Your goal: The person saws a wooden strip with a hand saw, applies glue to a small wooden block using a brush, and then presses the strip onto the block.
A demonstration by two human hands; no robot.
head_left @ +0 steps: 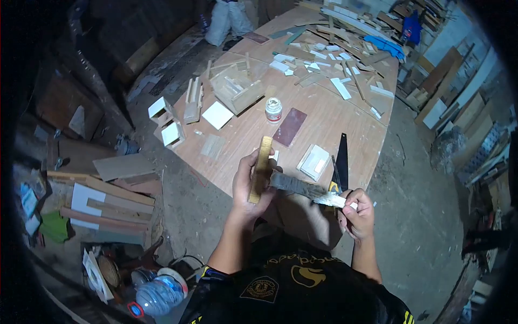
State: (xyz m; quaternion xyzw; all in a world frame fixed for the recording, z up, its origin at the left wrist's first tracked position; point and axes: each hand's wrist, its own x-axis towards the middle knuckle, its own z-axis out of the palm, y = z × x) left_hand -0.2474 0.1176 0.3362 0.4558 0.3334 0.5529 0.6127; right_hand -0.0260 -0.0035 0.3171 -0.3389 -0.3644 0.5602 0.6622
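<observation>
Between the thumb and fingers of my left hand point(247, 186) stands a flat yellowish wooden piece point(261, 170), its narrow edge turned up towards me. My right hand point(358, 212) grips the white end of a dark grey flat tool point(295, 185), whose exact kind I cannot tell. White material is wrapped or smeared around its handle part. The tool's dark end reaches left, right beside the wooden piece. Just past my right hand, a handsaw point(343, 159) with a black blade lies on the table. A small whitish box-like piece point(313, 162) sits left of the saw.
On the wooden table point(243, 156) stand an open jar point(273, 110), a brown-red plate point(290, 127) and a wooden box point(236, 89). Several offcuts point(340, 86) cover its far side. Small white-faced boxes point(171, 134) stand at the left edge. Boards and a large plastic bottle point(160, 294) lie on the floor.
</observation>
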